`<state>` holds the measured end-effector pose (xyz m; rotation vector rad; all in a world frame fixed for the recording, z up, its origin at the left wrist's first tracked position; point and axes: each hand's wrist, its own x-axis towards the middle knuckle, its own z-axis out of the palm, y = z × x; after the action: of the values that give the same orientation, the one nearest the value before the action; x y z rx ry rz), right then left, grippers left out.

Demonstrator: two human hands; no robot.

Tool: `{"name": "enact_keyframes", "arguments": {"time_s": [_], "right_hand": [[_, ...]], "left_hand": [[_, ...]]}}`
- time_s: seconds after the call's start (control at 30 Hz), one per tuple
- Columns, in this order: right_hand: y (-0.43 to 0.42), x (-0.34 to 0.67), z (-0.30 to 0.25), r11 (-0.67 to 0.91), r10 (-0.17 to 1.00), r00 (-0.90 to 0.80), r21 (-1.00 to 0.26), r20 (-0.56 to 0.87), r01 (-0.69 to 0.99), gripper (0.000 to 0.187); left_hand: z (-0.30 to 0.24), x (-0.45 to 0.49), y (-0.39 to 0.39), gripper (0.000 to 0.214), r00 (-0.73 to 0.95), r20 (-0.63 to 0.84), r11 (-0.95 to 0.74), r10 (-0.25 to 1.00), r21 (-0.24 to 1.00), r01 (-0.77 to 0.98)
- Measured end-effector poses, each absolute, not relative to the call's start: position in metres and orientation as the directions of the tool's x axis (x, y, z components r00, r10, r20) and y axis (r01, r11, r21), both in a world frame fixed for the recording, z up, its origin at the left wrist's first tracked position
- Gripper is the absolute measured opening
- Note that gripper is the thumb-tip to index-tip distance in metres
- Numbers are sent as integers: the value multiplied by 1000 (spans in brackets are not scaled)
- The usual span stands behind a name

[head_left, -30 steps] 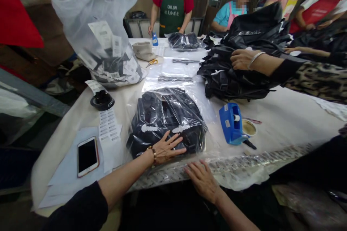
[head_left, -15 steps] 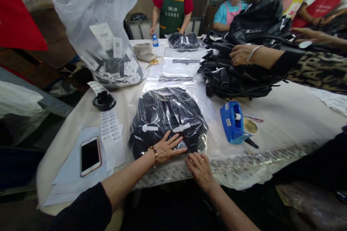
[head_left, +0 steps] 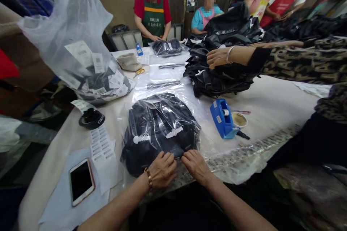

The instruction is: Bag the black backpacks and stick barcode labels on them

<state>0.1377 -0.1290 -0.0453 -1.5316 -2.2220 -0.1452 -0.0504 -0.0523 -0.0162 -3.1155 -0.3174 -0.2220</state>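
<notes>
A folded black garment sealed in a clear plastic bag (head_left: 159, 126) lies on the white table (head_left: 271, 104) in front of me. My left hand (head_left: 161, 169) and my right hand (head_left: 195, 166) sit side by side at the bag's near edge, fingers curled down and pinching the plastic there. Two white tags show through the plastic just above my fingers. A printed strip of the bag's open flap (head_left: 244, 153) runs to the right along the table's front edge.
A blue tape dispenser (head_left: 222, 118) and a small round tin (head_left: 239, 119) stand right of the bag. A phone (head_left: 81, 181), label sheets (head_left: 101, 144) and a black tape roll (head_left: 91, 118) lie left. A big clear sack of tags (head_left: 78, 54) stands behind. A co-worker's arm (head_left: 244, 56) rests on piled black garments (head_left: 222, 68).
My left hand has slid off the top of the bag to its near edge and curled. My right hand has moved up beside it. The view has shifted left.
</notes>
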Motion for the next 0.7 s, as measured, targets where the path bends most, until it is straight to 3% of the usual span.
{"name": "enact_keyframes", "arguments": {"time_s": [0.13, 0.23, 0.53, 0.7], "right_hand": [[-130, 139, -44, 374, 868, -291, -146, 403, 916, 18], [-136, 150, -43, 370, 865, -283, -145, 415, 918, 17], [-153, 199, -45, 333, 870, -244, -146, 429, 931, 21], [-145, 202, -55, 262, 884, -172, -154, 435, 953, 23]], "left_hand": [[-35, -44, -61, 7, 884, 370, -945, 287, -41, 324], [-46, -42, -61, 16, 823, 471, -929, 317, -22, 370], [-58, -46, -64, 10, 792, 463, -908, 399, 75, 413], [-55, -46, -62, 18, 795, 457, -910, 399, 90, 405]]}}
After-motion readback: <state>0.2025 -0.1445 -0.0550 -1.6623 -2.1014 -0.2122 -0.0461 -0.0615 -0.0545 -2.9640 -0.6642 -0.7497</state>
